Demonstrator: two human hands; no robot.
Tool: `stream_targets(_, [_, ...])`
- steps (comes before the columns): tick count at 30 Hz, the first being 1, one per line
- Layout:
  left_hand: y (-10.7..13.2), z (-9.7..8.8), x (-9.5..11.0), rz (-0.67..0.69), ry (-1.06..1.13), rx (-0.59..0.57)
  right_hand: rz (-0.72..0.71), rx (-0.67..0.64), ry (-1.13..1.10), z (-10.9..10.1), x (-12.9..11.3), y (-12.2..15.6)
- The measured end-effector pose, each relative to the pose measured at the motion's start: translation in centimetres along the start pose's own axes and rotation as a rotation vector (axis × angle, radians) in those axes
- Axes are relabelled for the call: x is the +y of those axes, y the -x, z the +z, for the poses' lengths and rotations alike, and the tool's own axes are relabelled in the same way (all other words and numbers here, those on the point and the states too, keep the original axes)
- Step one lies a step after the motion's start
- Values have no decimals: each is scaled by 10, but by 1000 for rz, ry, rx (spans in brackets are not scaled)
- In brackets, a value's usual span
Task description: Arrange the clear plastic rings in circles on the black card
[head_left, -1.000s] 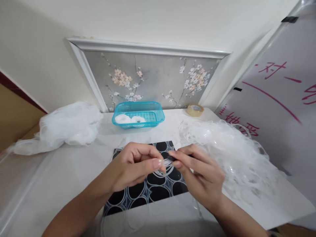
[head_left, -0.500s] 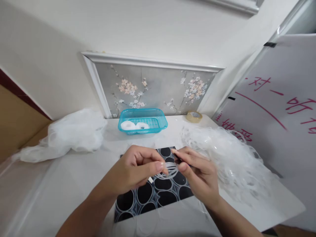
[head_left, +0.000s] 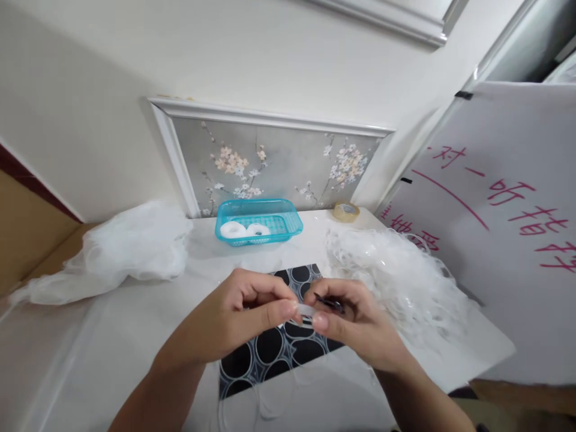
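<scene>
Between the fingertips of both hands is a translucent white ring (head_left: 306, 310), seen nearly edge-on. My left hand (head_left: 252, 312) is closed in a pinch on its left side. My right hand (head_left: 355, 321) pinches its right side with thumb and finger. A small dark tool (head_left: 330, 303), its kind unclear, is tucked in the right hand's fingers. Below the hands lies a black mat (head_left: 270, 354) with a pattern of pale circles. Thin clear rings (head_left: 272, 402) lie at the mat's near edge.
A large heap of clear rings (head_left: 400, 282) spreads on the right of the white table (head_left: 148, 348). Farther back stand a blue basket (head_left: 288, 231) with two white rolls and a tape roll (head_left: 345, 211). A white mesh-like bundle (head_left: 130, 246) lies left; a whiteboard (head_left: 517, 270) stands right.
My hands have come closer together on the ring, which now shows narrower. The right thumb has moved left onto it, and the dark tool now lies back across the fingers. The view has turned slightly right.
</scene>
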State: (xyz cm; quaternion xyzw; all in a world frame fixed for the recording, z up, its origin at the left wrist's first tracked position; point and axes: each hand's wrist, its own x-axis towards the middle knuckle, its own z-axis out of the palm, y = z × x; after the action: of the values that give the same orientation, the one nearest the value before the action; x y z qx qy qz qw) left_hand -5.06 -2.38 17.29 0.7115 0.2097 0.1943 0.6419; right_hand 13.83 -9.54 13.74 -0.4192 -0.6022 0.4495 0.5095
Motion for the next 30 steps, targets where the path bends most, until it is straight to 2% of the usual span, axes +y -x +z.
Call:
stream_targets(3, [-9,4,0,-2,-16,-37,93,-65,-90,-7,1,2])
stream_targets(11, [-28,26,2,13,-81,-17,50,-1,-150,-33,1,16])
stream_targets(13, [-30,33,3,74,-126,44,24,-4,-148,-41,2,19])
stream_targets(15, [-31,40,2,196,-232,114,2,-17,-159,-48,4,22])
stream_targets(18, [-32,47,1,349,-419,144,-22,-28,-178,-57,8,24])
stream_targets(24, [-33,50,1,432,-647,256,-23,-46,-268,-64,14,22])
stream_targets(27, [-34,50,2,495,-692,267,-19,-56,-325,-66,14,20])
stream_targets(30, [-34,51,3,475,-719,277,-20,-60,-333,-67,15,19])
